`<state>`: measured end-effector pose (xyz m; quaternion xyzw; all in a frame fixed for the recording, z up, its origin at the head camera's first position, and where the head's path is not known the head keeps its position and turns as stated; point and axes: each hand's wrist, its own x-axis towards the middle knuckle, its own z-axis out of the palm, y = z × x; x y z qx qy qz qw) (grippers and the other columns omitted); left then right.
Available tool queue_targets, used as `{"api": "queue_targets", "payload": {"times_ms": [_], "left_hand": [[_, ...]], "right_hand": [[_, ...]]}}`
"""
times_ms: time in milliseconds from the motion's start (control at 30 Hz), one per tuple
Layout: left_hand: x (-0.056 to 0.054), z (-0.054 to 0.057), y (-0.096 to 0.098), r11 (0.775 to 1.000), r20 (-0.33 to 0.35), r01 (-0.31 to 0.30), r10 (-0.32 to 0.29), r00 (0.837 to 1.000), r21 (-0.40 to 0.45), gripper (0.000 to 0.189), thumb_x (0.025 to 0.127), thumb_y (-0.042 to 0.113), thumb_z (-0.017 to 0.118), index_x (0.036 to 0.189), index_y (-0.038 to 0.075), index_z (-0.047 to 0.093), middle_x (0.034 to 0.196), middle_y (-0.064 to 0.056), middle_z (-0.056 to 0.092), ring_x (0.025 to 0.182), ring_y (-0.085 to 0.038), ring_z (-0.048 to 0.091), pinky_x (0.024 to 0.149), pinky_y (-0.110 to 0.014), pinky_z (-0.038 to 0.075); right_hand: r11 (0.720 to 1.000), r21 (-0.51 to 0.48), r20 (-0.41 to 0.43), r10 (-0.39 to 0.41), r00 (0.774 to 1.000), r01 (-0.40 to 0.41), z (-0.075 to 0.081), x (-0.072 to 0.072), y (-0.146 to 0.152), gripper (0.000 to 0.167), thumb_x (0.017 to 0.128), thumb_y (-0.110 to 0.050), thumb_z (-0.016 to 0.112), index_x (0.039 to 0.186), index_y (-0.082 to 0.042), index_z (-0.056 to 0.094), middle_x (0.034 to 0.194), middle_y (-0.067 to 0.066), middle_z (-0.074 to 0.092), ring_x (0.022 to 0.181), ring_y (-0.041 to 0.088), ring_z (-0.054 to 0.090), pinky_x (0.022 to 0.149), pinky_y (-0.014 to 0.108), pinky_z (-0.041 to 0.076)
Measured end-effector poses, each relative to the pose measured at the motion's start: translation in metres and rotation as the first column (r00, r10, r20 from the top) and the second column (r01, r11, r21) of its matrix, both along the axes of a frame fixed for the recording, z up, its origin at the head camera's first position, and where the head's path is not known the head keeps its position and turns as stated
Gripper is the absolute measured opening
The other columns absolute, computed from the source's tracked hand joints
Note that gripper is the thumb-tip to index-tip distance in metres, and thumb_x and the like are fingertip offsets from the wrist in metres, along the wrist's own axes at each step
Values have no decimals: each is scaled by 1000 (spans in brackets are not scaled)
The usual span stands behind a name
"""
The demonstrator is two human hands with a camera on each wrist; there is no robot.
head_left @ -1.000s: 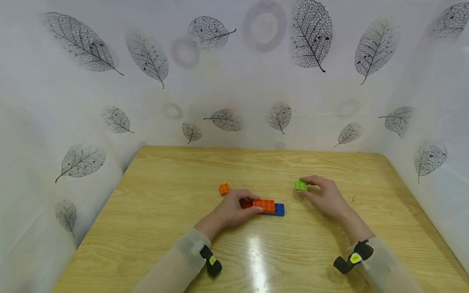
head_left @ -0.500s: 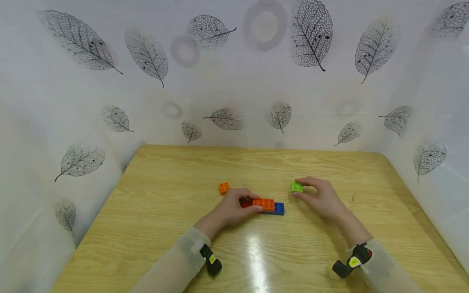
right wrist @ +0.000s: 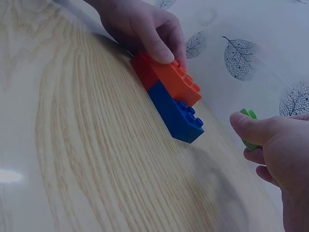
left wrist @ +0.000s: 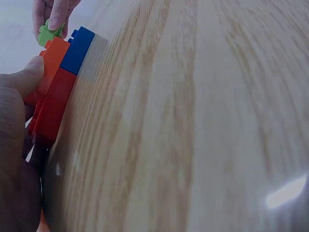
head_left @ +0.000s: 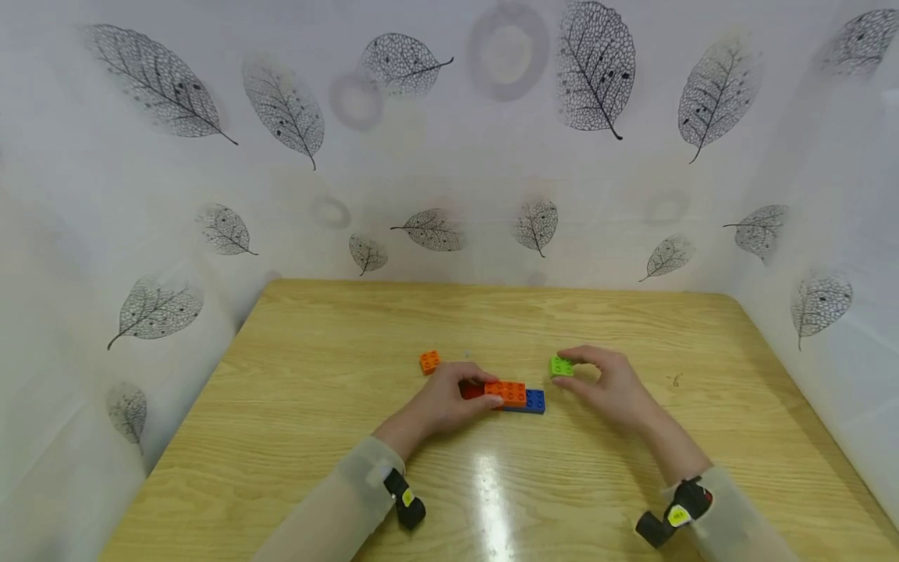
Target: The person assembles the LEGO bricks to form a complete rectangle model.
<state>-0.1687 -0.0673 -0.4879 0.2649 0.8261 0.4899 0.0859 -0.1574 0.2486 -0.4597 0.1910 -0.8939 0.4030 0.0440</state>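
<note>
My left hand (head_left: 449, 398) grips an orange toy building brick (head_left: 507, 392) between thumb and fingers. That brick sits across a red brick (left wrist: 57, 104) and a blue brick (head_left: 535, 400), which lie end to end on the table. The blue brick's right-hand studs are uncovered; part of the red brick is hidden by the left hand. To the right, my right hand (head_left: 614, 386) pinches a small light green brick (head_left: 561, 366) between thumb and fingers. In the right wrist view the green brick (right wrist: 249, 130) is held apart from the blue brick (right wrist: 176, 113).
A small square orange brick (head_left: 430, 361) lies on the wooden table (head_left: 316, 375) just behind the left hand. A pale leaf-patterned cloth (head_left: 449, 156) hangs behind the table and along its sides.
My right hand has moved left and slightly nearer with the green brick, closing in on the blue brick. The left hand and the joined bricks have stayed in place.
</note>
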Motion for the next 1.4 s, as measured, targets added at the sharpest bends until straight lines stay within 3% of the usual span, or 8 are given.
{"api": "queue_targets", "payload": {"times_ms": [333, 633, 1133, 1400], "left_hand": [[0, 0, 1, 1000, 2, -8, 8, 1000, -5, 30, 95, 34, 83, 121, 22, 80, 110, 14, 72, 102, -7, 65, 94, -31, 53], [-1, 1, 1, 1000, -3, -5, 5, 1000, -10, 31, 95, 37, 82, 122, 22, 80, 111, 14, 72, 104, -7, 65, 96, -32, 53], [1, 2, 2, 1000, -25, -4, 3, 1000, -21, 31, 95, 38, 82, 122, 21, 80, 111, 13, 73, 104, -7, 65, 96, -33, 52], [0, 0, 2, 1000, -21, -8, 8, 1000, -12, 31, 95, 37, 83, 121, 21, 80, 110, 13, 73, 104, -8, 65, 96, -32, 52]], "right_hand": [[998, 13, -55, 61, 997, -60, -4, 6, -9, 38, 89, -15, 89, 124, -9, 76, 121, 1, 75, 116, 28, 69, 104, 57, 51], [997, 9, 11, 80, 997, -80, -4, 12, -18, 40, 91, -26, 87, 127, -14, 76, 125, -2, 74, 121, 26, 67, 104, 55, 51], [994, -1, 4, 108, 994, -108, -10, 18, -26, 38, 92, -23, 86, 127, -14, 75, 123, -6, 74, 117, 21, 69, 99, 50, 56], [993, -12, 12, 117, 993, -116, -10, 20, -30, 41, 91, -23, 88, 127, -10, 75, 125, -2, 74, 119, 24, 68, 103, 53, 52]]}}
